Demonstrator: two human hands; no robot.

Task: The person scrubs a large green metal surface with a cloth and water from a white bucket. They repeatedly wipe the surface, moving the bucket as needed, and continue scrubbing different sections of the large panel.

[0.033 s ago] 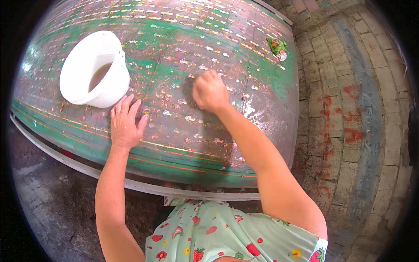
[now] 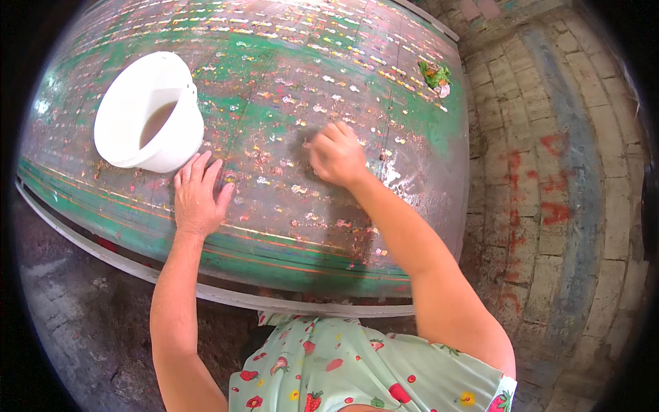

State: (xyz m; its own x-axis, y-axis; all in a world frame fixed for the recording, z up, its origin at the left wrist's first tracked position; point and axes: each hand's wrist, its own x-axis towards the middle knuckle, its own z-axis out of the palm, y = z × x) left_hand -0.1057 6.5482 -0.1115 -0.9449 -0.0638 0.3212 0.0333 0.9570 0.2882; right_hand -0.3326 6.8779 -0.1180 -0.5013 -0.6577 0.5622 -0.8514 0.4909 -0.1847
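Note:
My left hand (image 2: 201, 198) lies with spread fingers on the worn green-and-brown board (image 2: 261, 82), just below a white plastic bucket (image 2: 115, 130) of murky brown liquid. Small pale and coloured spots in rows cover the board. Near its middle, my right hand (image 2: 336, 152) is closed with bent fingers down at the speckled surface, slightly blurred; whether anything is between them is hidden.
A crumpled clump of green leafy-looking material (image 2: 434, 77) sits at the board's upper right. Along the board's right side runs a painted block floor or ground (image 2: 570, 261), and dark, grimy ground (image 2: 89, 288) shows beyond the near metal edge (image 2: 261, 299).
My right hand and forearm have shifted a little toward me and to the right, the fingers still bent. My left hand stays in nearly the same spot.

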